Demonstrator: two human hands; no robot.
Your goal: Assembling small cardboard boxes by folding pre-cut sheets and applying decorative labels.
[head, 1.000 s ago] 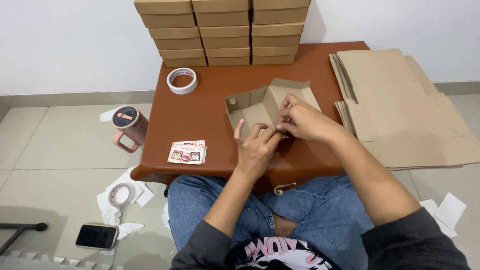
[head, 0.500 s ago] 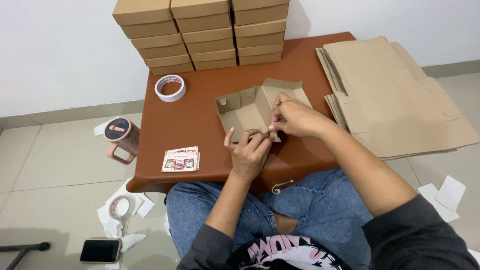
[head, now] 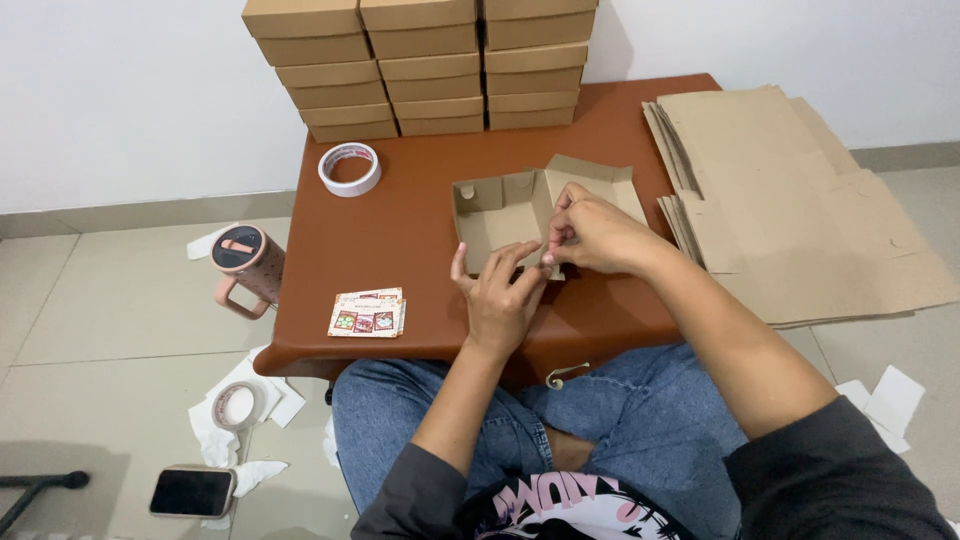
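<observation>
Both hands stay on the open cardboard box [head: 500, 210] like before: the left hand [head: 500, 295] now presses its near wall with spread fingers, and the right hand [head: 590, 232] pinches the flap beside it. Past the hands, the brown table [head: 420, 240] holds stacked boxes [head: 420, 65] and a tape roll [head: 350, 168]. To the right, flat cardboard sheets [head: 800, 200] lie on the tiled floor [head: 110, 310].

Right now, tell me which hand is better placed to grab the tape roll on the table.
Left, probably. The left hand sits at the near wall of the open cardboard box, on the side toward the tape roll. The right hand pinches the box's flap farther away and would have to cross over the box.
</observation>
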